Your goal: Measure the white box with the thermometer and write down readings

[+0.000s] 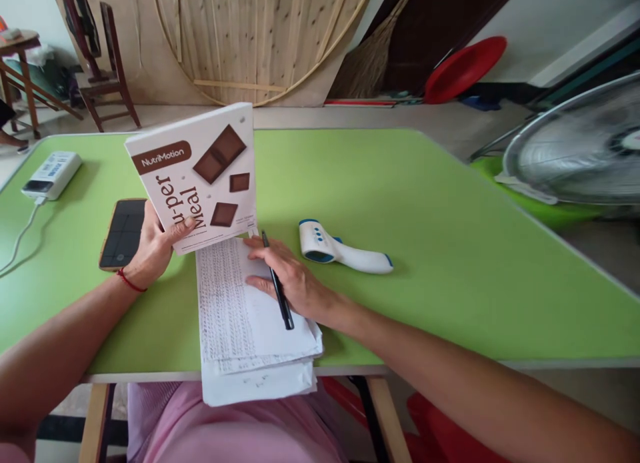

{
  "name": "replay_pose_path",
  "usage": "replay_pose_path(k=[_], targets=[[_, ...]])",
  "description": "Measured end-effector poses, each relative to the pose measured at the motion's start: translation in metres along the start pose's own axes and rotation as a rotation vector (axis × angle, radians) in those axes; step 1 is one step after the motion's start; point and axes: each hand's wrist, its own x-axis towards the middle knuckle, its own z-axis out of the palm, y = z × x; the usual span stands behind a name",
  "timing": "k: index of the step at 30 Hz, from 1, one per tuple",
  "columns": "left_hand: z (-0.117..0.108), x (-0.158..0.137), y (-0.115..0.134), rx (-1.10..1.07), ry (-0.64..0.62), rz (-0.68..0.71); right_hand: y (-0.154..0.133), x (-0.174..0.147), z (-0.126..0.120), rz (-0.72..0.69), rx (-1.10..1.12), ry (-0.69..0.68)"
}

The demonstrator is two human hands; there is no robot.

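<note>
My left hand (155, 244) grips a white NutriMotion meal box (200, 176) by its lower left corner, thumb across the front. The box is held up at a tilt, its chocolate-square print facing me. A black pen (278, 283) lies between the fingers of my right hand (293, 280), which rests over a stack of handwritten papers (227, 310). My right fingertips are close to the box's lower right corner; whether they touch it I cannot tell. To the right of that hand lies a white and blue infrared thermometer (345, 250).
A phone (123, 233) lies beside my left hand on the green table (450, 270). Farther left is a white power bank (53, 174) with a cable (23, 233). The papers overhang the front edge. A fan (590, 143) stands beyond the table's right side.
</note>
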Motion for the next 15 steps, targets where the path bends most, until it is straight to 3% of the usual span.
replay_pose_path(k=[5,9,15], targets=[[0.008,0.009,0.005,-0.024,-0.022,-0.063,-0.013,-0.009,-0.007,-0.099,-0.062,-0.056],[0.015,0.017,0.001,-0.026,-0.138,-0.116,-0.023,-0.016,-0.008,-0.112,-0.091,-0.059],[0.014,0.020,-0.012,0.166,-0.277,-0.052,-0.030,-0.018,-0.004,-0.110,-0.144,-0.022]])
